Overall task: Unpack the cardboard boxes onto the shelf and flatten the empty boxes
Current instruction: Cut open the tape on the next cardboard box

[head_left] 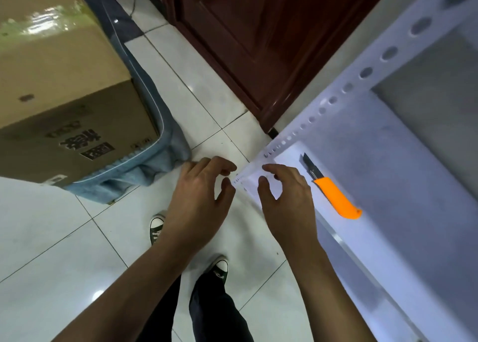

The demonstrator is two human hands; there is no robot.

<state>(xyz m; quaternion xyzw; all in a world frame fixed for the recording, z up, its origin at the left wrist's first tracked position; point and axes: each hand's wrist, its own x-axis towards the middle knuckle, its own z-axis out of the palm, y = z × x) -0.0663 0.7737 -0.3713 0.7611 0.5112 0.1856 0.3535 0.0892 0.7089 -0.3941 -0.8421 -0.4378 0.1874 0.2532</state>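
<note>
Standing between the box and the shelf, you have both hands out in front with nothing in either grip: your left hand (200, 194) hangs over the floor with its fingers loosely curled and apart, and your right hand (284, 199) hovers at the near corner of the shelf (403, 186), fingers loosely bent and spread, thumb out, pinching nothing. Just to the right of that right hand lies the knife (333, 191) with the orange handle, flat on the shelf board with its blade pointing away from you; it is probably parked there to stay within reach for cutting tape. The cardboard box (64, 83) sits well to the left of your left hand and farther out, its top still taped shut, resting on a blue cloth-covered stand (160, 124). Nothing lies between your hands and the box, so reaching it looks unobstructed. Beyond your hands, a dark wooden door (258, 44) stands behind the shelf's punched upright (367, 72). Mind the bare blade beside your right hand.
</note>
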